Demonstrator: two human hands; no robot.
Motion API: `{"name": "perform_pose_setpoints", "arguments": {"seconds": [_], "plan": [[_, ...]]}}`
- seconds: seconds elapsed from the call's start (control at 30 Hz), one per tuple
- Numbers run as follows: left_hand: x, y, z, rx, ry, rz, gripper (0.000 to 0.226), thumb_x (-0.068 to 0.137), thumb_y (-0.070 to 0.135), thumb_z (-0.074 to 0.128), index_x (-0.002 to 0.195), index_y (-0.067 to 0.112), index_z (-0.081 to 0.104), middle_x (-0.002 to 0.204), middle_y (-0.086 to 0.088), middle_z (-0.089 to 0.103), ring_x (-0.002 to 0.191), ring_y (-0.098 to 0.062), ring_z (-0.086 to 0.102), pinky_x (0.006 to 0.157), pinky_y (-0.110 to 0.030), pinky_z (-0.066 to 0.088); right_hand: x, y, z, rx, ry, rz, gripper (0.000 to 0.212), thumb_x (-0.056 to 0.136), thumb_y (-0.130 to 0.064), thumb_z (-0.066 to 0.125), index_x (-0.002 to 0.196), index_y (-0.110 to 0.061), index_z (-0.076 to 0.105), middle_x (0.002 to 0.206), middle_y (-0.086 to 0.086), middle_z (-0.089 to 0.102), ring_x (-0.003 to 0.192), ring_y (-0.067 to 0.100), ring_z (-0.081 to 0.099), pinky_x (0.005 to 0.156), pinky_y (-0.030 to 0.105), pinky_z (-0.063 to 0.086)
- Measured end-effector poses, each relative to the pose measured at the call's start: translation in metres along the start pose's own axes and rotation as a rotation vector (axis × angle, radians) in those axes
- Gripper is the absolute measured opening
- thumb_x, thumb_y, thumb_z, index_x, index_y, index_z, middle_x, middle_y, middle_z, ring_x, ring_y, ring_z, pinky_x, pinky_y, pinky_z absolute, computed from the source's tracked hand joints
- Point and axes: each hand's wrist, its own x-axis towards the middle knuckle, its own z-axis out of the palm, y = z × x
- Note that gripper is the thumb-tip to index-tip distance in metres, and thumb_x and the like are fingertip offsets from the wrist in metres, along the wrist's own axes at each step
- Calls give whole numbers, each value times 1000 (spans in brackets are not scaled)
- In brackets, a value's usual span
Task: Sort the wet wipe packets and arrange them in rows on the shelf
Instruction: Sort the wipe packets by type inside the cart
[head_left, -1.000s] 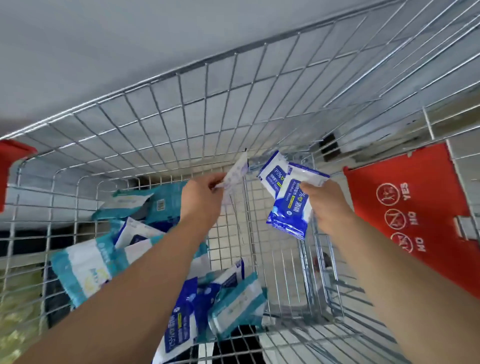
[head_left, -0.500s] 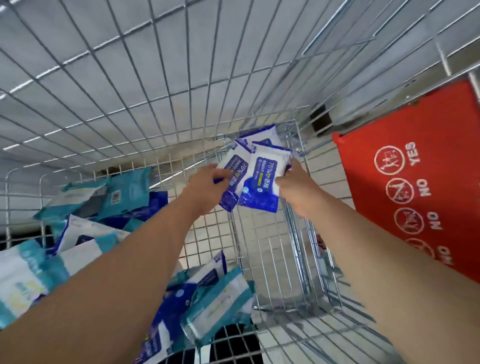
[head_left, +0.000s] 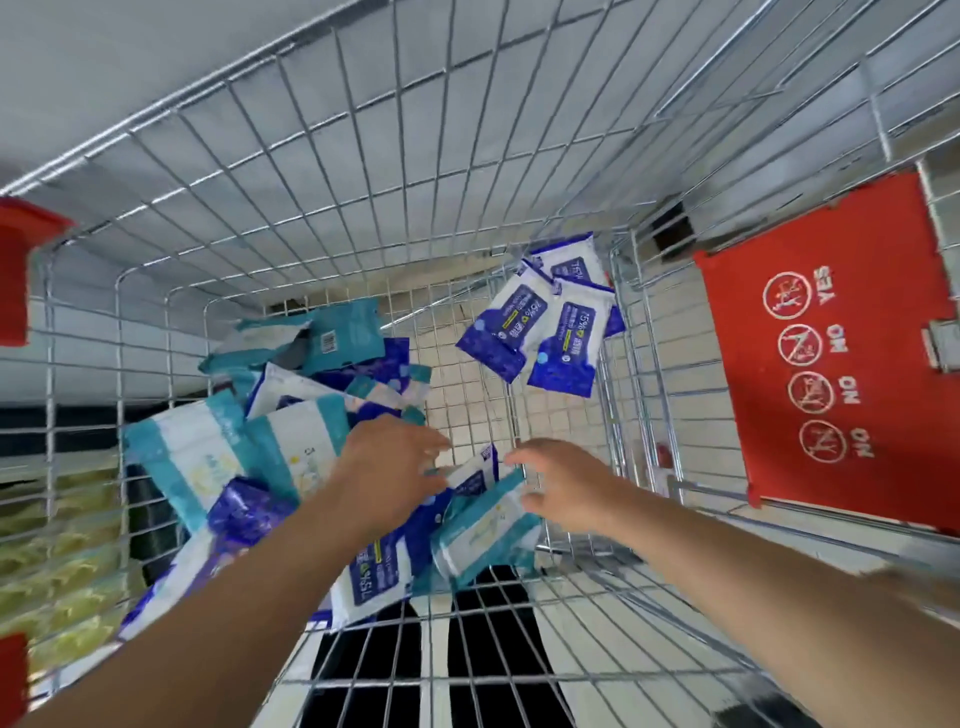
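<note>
View down into a wire cart (head_left: 363, 182), sorting stage. My left grip (head_left: 389, 467) and right grip (head_left: 566, 488) hover low over the near end of the basket, both spread with the fingers relaxed and neither pinching anything; the left fingertips (head_left: 439, 470) lie at the edge of a blue packet (head_left: 480, 467), though I cannot tell whether they touch it. Just below that one a teal packet (head_left: 485, 530) lies tilted, between my two wrists. A set of three blue packets (head_left: 563, 332) of one kind stands grouped, leaning against the far right corner of the cart, well apart from the mixed pile (head_left: 249, 447) of teal and blue packets heaped along the left side. A red flap (head_left: 831, 395) with YES and NO signs hangs at the right. The shelf is not in view — so I judge the task to be early, with colours being separated inside the cart and no row to be seen. To do this step well I would pinch one blue packet by its short sealed edge, lift it clear of the teal one overlapping it, and set it face out with the leaning three, print turned the same way. One packet per grip is safer than a handful — the film looks slick, and a loose stack could slide back into the pile.
</note>
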Motion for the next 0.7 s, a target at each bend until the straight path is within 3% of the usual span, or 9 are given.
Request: {"name": "perform_pose_setpoints", "arguments": {"seconds": [0.07,0.23,0.33,0.43,0.53,0.6,0.63,0.7], "plan": [[1,-3,4,205,-26,76,44,84,52,62,126,41,55,119,8,61,113,-16,47,92,-28,32,6,1,13,-28,-63,1,54,89,-17,63,139,-15,45,137,5,50,123,21,48,103,31,39],[12,-5,17,348,-25,160,39,79,55,65,114,38,61,105,7,61,110,-18,42,93,-33,24,17,8,29,6,-96,7,46,87,-17,65,132,-18,55,126,4,58,105,16,54,84,23,40],[18,-6,23,319,-7,182,33,80,47,66,111,36,62,100,11,64,106,-16,47,93,-32,25,18,13,30,121,-59,17,33,88,-14,64,121,-17,64,117,4,62,99,16,59,88,28,48],[21,-9,17,25,37,131,27,81,31,71,108,29,67,98,10,70,99,-14,60,95,-31,39,16,17,19,367,64,47,30,90,-14,64,120,-16,64,114,1,64,99,16,63,91,36,52],[29,-2,-4,-368,121,28,23,83,16,71,105,18,68,88,8,64,82,-10,60,80,-21,45,20,17,-3,632,236,69,45,87,-16,68,130,-16,54,119,-4,61,97,8,62,80,21,54],[41,8,-19,-529,187,28,19,83,11,71,100,19,69,82,12,63,71,-1,57,70,-13,41,25,18,-22,797,301,68,56,86,-18,69,138,-17,45,127,-1,60,104,9,62,82,17,49],[48,16,-26,-627,189,38,18,83,8,70,96,21,68,81,12,64,69,0,56,70,-13,43,28,19,-30,851,333,70,56,86,-20,70,136,-19,46,126,-2,61,107,10,62,87,21,49],[63,30,-35,-807,185,36,23,84,4,66,89,26,66,87,5,68,71,-8,59,76,-26,50,33,22,-48,861,412,66,36,85,-21,70,118,-24,58,112,-5,67,102,12,65,90,28,51]]}}
